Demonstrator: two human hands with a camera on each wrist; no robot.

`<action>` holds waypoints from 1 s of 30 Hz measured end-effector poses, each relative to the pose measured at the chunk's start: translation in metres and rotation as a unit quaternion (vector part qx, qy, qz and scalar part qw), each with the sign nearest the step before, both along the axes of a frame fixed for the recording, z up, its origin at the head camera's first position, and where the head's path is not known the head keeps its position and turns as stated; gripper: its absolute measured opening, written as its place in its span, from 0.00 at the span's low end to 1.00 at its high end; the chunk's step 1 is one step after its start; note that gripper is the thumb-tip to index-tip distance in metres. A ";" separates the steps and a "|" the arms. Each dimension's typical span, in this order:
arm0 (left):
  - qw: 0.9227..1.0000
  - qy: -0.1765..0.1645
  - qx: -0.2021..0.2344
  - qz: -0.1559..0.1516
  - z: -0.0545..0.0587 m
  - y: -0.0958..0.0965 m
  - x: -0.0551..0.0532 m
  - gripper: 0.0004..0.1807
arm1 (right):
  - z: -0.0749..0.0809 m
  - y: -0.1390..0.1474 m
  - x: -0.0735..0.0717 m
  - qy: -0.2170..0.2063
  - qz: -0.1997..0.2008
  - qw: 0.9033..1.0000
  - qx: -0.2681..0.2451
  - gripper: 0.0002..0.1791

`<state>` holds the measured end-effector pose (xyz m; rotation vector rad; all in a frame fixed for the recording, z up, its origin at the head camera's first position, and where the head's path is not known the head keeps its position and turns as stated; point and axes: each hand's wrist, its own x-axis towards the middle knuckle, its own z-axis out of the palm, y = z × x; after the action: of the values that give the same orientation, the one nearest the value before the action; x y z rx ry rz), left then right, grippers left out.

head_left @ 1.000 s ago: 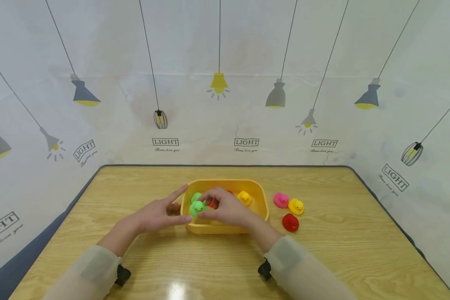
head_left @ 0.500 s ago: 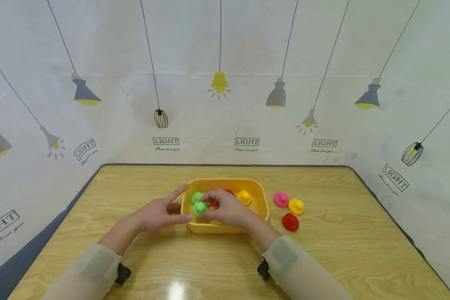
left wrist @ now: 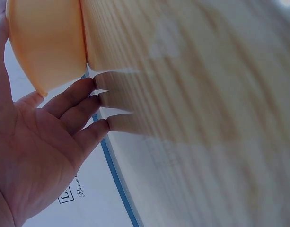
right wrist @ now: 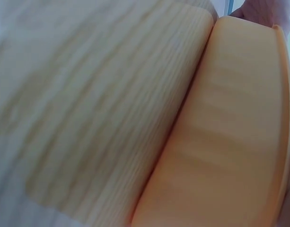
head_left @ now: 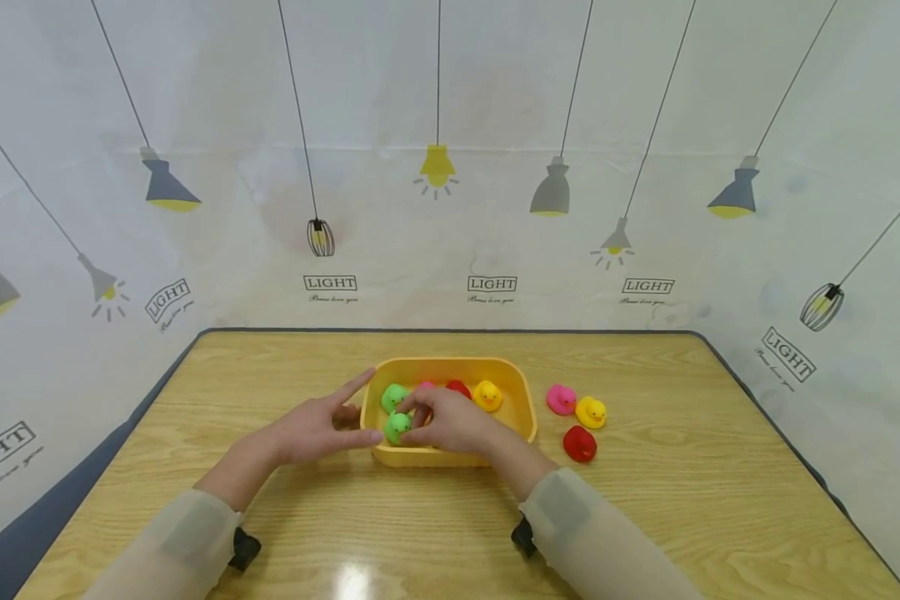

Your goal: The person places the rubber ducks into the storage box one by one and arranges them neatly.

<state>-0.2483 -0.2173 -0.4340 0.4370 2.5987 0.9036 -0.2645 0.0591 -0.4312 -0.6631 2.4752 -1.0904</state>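
A wooden table (head_left: 390, 533) is filling the lower frame, and an orange tray (head_left: 438, 457) is sitting at its centre. Left of centre, the left hand (head_left: 317, 429) is touching the tray's end, thumb and fingers apart. The right hand (head_left: 453, 421) is pinching a green duck (head_left: 397, 427) in the tray's lower left, fingertips clamped on it. Farther up, a second green one (head_left: 393, 397) is sitting. At centre right, a pink duck (head_left: 561, 399), a yellow duck (head_left: 591, 412) and a red duck (head_left: 580, 445) are resting outside.
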 end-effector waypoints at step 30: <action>1.000 0.004 -0.002 0.003 -0.004 0.000 -0.002 0.59 | -0.009 0.002 -0.009 -0.061 0.012 0.997 -0.038 0.18</action>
<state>-0.2503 -0.2171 -0.4384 0.4316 2.6096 0.8993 -0.2733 0.0613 -0.4405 -0.6266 2.3288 -1.1838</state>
